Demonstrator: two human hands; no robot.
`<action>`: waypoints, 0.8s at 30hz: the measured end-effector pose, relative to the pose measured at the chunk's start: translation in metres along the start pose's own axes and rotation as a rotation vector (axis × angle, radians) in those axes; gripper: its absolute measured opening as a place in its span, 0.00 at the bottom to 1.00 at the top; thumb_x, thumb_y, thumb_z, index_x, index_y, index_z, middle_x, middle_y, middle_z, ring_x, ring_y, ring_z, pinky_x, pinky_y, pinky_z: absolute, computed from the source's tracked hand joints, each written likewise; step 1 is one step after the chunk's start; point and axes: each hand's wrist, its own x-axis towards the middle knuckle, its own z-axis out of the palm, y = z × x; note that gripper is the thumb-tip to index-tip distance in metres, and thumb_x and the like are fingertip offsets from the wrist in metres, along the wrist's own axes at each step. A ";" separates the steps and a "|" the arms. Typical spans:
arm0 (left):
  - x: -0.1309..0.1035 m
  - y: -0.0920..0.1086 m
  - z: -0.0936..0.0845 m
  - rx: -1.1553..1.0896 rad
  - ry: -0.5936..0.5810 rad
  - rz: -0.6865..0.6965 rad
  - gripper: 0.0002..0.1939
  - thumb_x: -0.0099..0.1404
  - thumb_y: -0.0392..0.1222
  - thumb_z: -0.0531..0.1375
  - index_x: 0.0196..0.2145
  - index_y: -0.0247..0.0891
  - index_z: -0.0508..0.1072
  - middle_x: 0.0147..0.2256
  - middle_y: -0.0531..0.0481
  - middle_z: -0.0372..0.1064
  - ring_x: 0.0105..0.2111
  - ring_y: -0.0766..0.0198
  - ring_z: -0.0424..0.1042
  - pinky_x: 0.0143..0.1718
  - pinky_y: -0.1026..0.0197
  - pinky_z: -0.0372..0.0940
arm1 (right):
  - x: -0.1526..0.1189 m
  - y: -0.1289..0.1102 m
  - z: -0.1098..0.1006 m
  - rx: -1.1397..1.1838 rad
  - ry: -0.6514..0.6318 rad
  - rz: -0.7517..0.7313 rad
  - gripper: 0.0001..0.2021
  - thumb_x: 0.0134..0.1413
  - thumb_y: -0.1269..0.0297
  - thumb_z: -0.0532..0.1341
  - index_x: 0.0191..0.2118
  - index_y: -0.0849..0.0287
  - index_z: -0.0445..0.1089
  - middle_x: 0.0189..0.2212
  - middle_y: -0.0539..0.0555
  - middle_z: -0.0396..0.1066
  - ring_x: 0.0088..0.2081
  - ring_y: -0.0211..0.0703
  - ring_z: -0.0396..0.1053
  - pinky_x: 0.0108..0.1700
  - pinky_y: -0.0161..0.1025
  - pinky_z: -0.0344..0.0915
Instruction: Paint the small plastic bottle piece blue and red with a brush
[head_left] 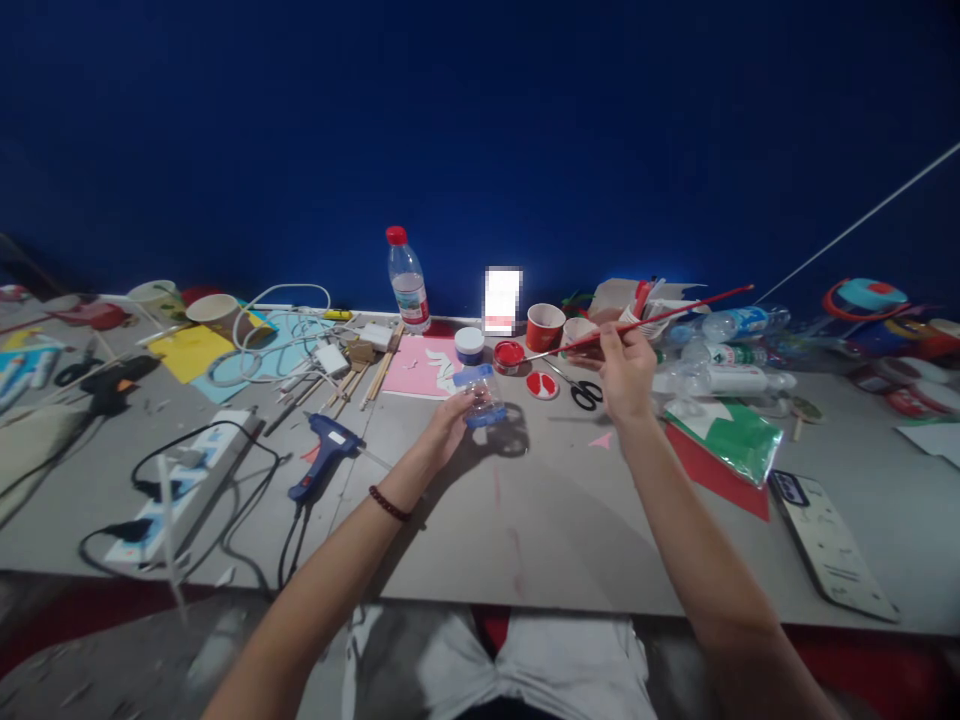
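My left hand (450, 425) is closed on a clear plastic piece (486, 396) with blue bands at both ends, held above the table. A long red paintbrush (675, 308) is gripped in my right hand (626, 365), its tip pointing left to the open jar of red paint (509, 356). Whether the tip touches the paint I cannot tell. Beside the jar lies a red-stained lid (542, 386), with black-handled scissors (585, 394) to its right. A white-lidded blue jar (469, 345) stands behind the plastic piece.
On the left are a blue glue gun (328, 452), a power strip (187, 485), wooden sticks and cables. A red-capped bottle (409, 285) and a red paper cup (545, 328) stand at the back. Plastic bottles (727, 380) and a phone (832, 545) lie right.
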 end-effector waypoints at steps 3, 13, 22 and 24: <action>-0.003 0.000 0.004 0.016 -0.003 -0.010 0.22 0.49 0.53 0.73 0.39 0.39 0.80 0.39 0.47 0.78 0.45 0.54 0.74 0.56 0.51 0.62 | -0.021 -0.007 -0.007 0.081 -0.030 0.081 0.22 0.46 0.40 0.69 0.35 0.52 0.66 0.25 0.46 0.75 0.31 0.45 0.80 0.37 0.44 0.80; -0.011 -0.007 0.013 0.093 -0.033 0.013 0.23 0.46 0.48 0.76 0.40 0.38 0.80 0.40 0.45 0.79 0.42 0.54 0.77 0.53 0.48 0.65 | -0.067 0.004 -0.034 0.312 -0.161 0.277 0.19 0.48 0.49 0.72 0.35 0.51 0.64 0.34 0.48 0.81 0.32 0.41 0.81 0.36 0.37 0.79; -0.008 -0.013 0.009 0.119 -0.026 -0.011 0.23 0.49 0.49 0.75 0.41 0.37 0.80 0.42 0.42 0.79 0.44 0.52 0.77 0.53 0.48 0.65 | -0.076 0.015 -0.034 0.323 -0.112 0.390 0.18 0.44 0.55 0.76 0.37 0.53 0.71 0.31 0.46 0.80 0.33 0.38 0.81 0.34 0.30 0.78; -0.008 -0.013 0.009 0.109 -0.021 -0.022 0.23 0.48 0.49 0.75 0.40 0.36 0.80 0.42 0.42 0.79 0.43 0.52 0.77 0.53 0.48 0.65 | -0.078 0.015 -0.030 0.321 -0.065 0.363 0.19 0.42 0.54 0.76 0.34 0.55 0.70 0.29 0.47 0.80 0.30 0.39 0.81 0.32 0.31 0.78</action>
